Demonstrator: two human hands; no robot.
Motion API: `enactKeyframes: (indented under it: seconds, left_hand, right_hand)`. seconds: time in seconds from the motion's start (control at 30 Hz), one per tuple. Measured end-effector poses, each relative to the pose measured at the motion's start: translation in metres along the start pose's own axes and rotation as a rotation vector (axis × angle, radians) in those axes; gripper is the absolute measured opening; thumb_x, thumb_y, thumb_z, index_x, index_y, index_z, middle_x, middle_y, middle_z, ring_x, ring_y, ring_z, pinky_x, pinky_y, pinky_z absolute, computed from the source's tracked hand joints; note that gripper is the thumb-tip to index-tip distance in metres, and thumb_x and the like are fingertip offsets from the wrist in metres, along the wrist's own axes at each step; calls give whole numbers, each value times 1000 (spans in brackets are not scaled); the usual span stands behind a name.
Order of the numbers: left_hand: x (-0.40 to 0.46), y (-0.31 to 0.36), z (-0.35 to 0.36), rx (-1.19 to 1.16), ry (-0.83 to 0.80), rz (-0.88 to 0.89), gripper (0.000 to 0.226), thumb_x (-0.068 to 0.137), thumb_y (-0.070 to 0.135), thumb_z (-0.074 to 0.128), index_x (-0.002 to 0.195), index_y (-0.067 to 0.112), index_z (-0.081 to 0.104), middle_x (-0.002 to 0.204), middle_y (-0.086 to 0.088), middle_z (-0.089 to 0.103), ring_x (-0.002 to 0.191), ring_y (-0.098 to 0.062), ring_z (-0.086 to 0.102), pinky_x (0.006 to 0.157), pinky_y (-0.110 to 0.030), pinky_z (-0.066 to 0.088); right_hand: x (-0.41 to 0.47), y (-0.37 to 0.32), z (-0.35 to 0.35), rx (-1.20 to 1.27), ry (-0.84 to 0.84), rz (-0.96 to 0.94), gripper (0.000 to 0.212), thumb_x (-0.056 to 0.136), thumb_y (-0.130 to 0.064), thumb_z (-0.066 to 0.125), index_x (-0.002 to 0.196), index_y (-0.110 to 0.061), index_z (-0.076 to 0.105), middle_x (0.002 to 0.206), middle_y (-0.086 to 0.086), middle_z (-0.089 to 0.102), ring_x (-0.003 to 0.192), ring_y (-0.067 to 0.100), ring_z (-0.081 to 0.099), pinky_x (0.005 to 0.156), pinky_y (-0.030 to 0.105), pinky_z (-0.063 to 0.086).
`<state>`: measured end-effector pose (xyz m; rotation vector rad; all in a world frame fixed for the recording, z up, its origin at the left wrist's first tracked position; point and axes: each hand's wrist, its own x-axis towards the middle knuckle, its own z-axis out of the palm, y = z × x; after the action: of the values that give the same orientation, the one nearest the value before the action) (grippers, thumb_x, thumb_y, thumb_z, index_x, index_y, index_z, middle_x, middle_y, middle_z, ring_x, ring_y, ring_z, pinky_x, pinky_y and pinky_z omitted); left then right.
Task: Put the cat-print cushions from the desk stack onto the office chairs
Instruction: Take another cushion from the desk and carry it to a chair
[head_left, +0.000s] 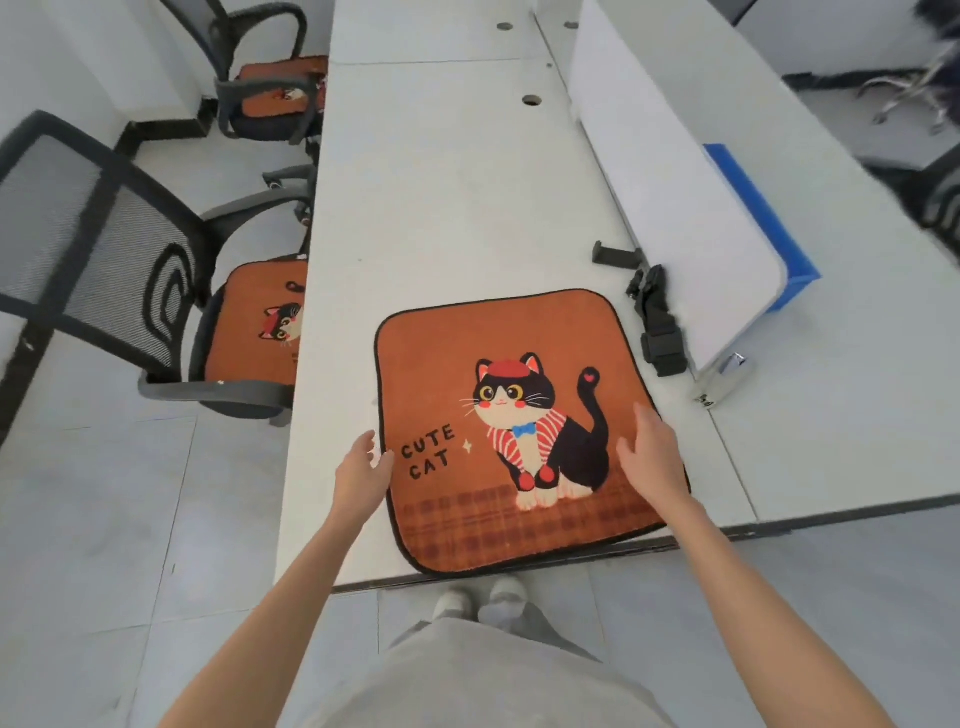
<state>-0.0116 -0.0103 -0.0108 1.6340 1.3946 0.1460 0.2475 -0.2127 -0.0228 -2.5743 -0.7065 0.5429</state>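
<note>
Cushion (519, 431) work is at the pick-up step: one cat-print cushion lies flat on the counter (452, 208), at the near end, with its front edge reaching the counter edge. From this view I cannot tell if more cushions lie under it. The left hand (361, 475) is at the left border of the cushion and the right hand (652, 457) is over its right border. The fingers (644, 418) of both hands are apart and hold nothing yet; whether they already touch the fabric I cannot say.

To do this step well, I think each hand should slide its fingers under one side border with the thumb on top, so that the soft cushion lifts level and does not fold or drag. The near edge at the counter end gives easy room to get under it.

Two office chairs stand at the left of the counter. The near chair (104, 234) already carries a cushion on its seat, and the far chair (260, 88) carries one too, so this cushion probably needs another chair; a dark one shows partly at the right border.

The counter is long, white and mostly bare, with a white divider panel (675, 208) along it. A black clamp (657, 327) lies just beside the cushion's far right corner, so the lift should go straight up and toward the body. The floor has pale grey tiles.
</note>
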Motion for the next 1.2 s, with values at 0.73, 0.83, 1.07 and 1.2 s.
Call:
enactKeyframes:
  seconds: [0.73,0.83,1.07,1.2]
  left_hand:
    - [-25,104,14,-57,40,353,8,94,17,43,96,17,50,83,-4,66,69,-14,64,55,-28,51]
    - [-53,120,21,-45,-69,487,8,93,16,45,95,19,52,82,3,66,74,-10,65,59,-27,54]
    - [-111,139,49,42,-448,805,21,91,16,47,84,35,47,82,17,63,80,-6,66,60,-28,58]
    - [-132,149,90,91,-615,907,10,91,16,48,90,26,49,82,13,62,81,-12,65,66,-34,57]
  right_hand:
    - [4,-42,-28,72,57,115,36,92,-13,45,128,-12,41,104,16,66,86,33,63,68,37,51]
    - [-35,-40,-36,101,109,105,46,94,-12,42,138,-23,37,110,11,67,91,30,64,77,36,52]
    - [-156,9,-76,210,399,346,45,94,-11,44,136,-25,42,100,8,70,78,24,63,73,28,49]
    - [-232,56,-95,358,616,549,42,95,-10,43,135,-23,45,128,4,59,113,26,57,98,33,43]
